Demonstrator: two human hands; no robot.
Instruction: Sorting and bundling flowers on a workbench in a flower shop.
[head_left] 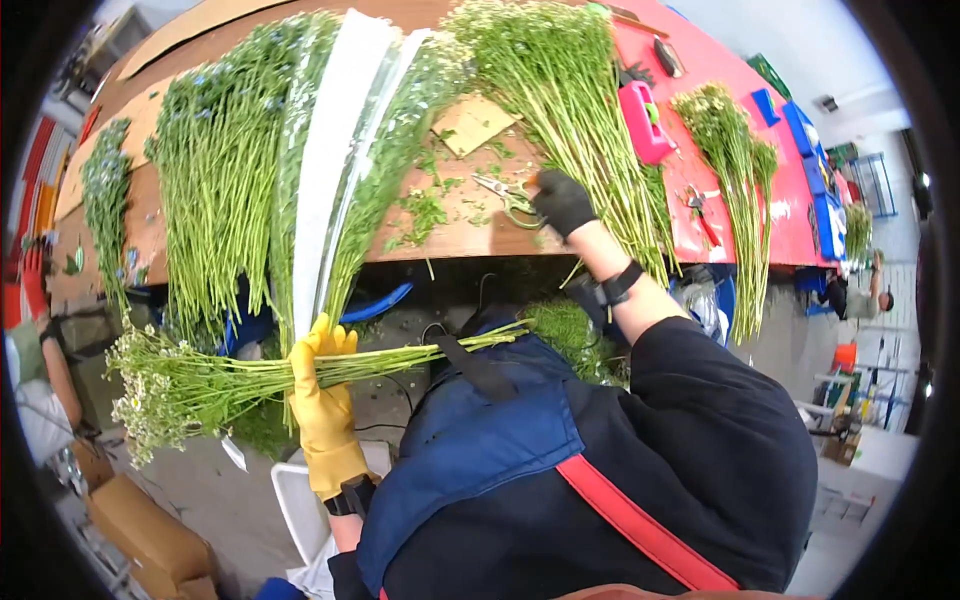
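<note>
My left hand, in a yellow rubber glove, is closed around a bunch of small white daisy-like flowers. The bunch lies sideways in front of my apron, blossoms to the left and cut stems to the right. At the table's near edge my right hand, in a black glove, has its fingers curled at the handles of scissors, whose blades point left. Just beyond my left hand, a clear and white plastic sleeve lies over stems with blue flowers.
Blue-flowered bundles lie on the left of the brown table, white-flowered ones to the right. A pink jug and red-handled pruners rest on the pink cover. A person's red-gloved hand is at far left; below stands a cardboard box.
</note>
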